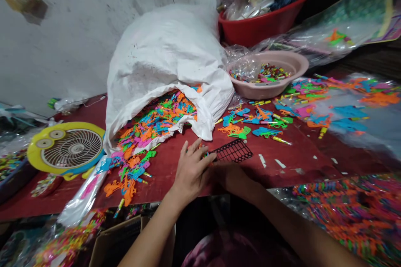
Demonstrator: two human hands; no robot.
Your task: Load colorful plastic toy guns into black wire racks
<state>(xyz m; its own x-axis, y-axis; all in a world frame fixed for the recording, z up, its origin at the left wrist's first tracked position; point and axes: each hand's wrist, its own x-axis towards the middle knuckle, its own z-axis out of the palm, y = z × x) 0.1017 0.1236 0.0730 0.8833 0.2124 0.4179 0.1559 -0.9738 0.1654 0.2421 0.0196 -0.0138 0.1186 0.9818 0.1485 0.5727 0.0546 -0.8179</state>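
My left hand is over the red table near its front edge, its fingers apart and slightly bent at the left end of a black grid rack. Small coloured bits show by its fingertips, too small to name. My right hand is low beside it, in shadow, just under the rack's near edge; its fingers are hidden. Left of my hands, small bright plastic toy pieces, gun-shaped, spill from the mouth of a big white sack. More toy pieces lie behind the rack, with yellow-tipped sticks among them.
A pink basin of small coloured parts stands behind right, below a red tub of plastic bags. A yellow fan is at left. Toys in clear bags cover the right side. A cardboard box sits below the table edge.
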